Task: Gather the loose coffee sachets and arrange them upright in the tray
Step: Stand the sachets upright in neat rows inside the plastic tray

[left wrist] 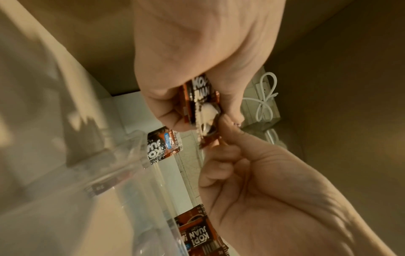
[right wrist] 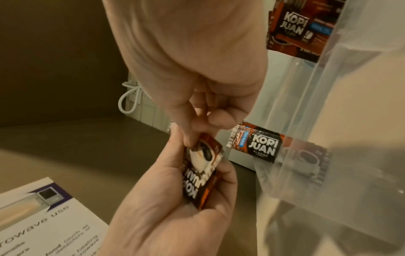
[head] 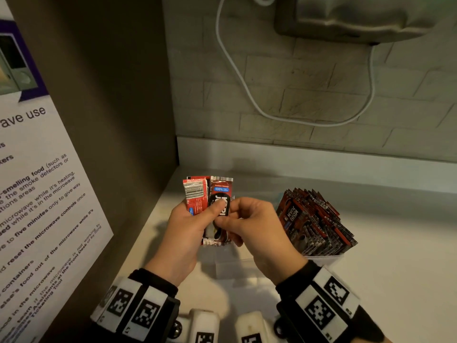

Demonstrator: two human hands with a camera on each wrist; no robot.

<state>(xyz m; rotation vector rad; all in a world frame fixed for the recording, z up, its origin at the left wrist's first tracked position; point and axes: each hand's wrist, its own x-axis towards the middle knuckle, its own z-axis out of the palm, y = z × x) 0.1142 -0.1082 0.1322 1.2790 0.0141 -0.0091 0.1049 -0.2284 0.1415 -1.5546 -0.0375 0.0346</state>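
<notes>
Above the table's [head: 395, 280] back-left corner, left hand [head: 190, 233] holds a small fan of coffee sachets [head: 210, 204] upright, thumb pressed across the front one, fingers curled behind. Right hand [head: 257, 229] beside it, fingertips touching the stack, thumb and forefinger pinching the front sachet's lower edge. Both wrists raised off the table, palms facing each other. Clear tray [head: 324, 258] sits right of the hands, near the back edge, packed with upright sachets [head: 314, 221] leaning in a row. Right wrist view shows one sachet [right wrist: 260, 145] lying at the tray's clear wall. Brown side panel close on the left, with a microwave notice [head: 37, 194]; tiled wall and white cable [head: 237, 70] behind. Open table toward the right and front.
</notes>
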